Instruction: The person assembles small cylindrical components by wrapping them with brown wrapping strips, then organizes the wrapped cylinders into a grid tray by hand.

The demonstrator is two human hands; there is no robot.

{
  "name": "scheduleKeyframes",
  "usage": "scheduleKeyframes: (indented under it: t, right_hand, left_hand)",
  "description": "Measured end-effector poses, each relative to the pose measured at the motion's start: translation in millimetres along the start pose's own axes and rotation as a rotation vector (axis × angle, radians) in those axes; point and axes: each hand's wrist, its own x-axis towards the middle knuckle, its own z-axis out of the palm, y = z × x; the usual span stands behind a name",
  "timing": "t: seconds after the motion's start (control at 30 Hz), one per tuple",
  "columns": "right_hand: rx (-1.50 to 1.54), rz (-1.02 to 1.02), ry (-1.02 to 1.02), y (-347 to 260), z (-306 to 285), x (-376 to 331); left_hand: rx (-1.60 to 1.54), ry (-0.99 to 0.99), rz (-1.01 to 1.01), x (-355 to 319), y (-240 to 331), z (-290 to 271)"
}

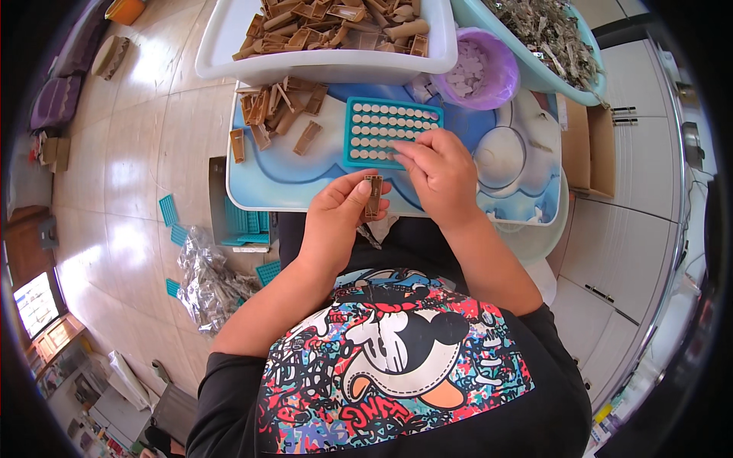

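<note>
Between the thumb and fingers of my left hand (336,206) is a small brown plastic casing (373,197), held upright with its open, hollow side showing. My right hand (444,179) reaches over the near edge of a teal tray (348,133), its thumb and forefinger pinched together at the nearest row. Rows of small white round pieces (382,120) fill that tray. Whether a piece sits between my right fingertips is hard to make out. To the tray's left, loose brown plastic casings (279,111) lie in a heap on the blue patterned table (305,183).
A white bin (328,70) of brown parts stands behind the tray. Beside it are a purple bucket (500,69) with pale pieces and a light teal tub (588,91) heaped with greyish parts. On the floor at left lie teal trays (168,211) and a clear plastic bag (206,278).
</note>
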Motion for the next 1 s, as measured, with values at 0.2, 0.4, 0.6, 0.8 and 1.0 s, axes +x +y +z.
scheduleKeyframes:
  t: [0.2, 0.4, 0.6, 0.8, 1.0]
  right_hand:
    - [-0.08, -0.091, -0.08, 2, 6, 3]
    - [0.122, -0.043, -0.085, -18, 5, 1]
    - [0.147, -0.088, -0.121, -20, 14, -11]
    - [0.049, -0.047, -0.048, -8, 12, 0]
    - [-0.056, -0.131, -0.088, 0, 16, 6]
  left_hand:
    - [-0.055, 0.018, -0.025, 8, 0, -9]
    - [-0.087, 0.015, -0.019, 9, 1, -10]
    - [-0.139, -0.003, -0.019, 13, -5, -14]
    - [-0.126, 0.007, -0.029, 10, 0, -11]
    - [-0.12, 0.004, -0.033, 10, 2, -11]
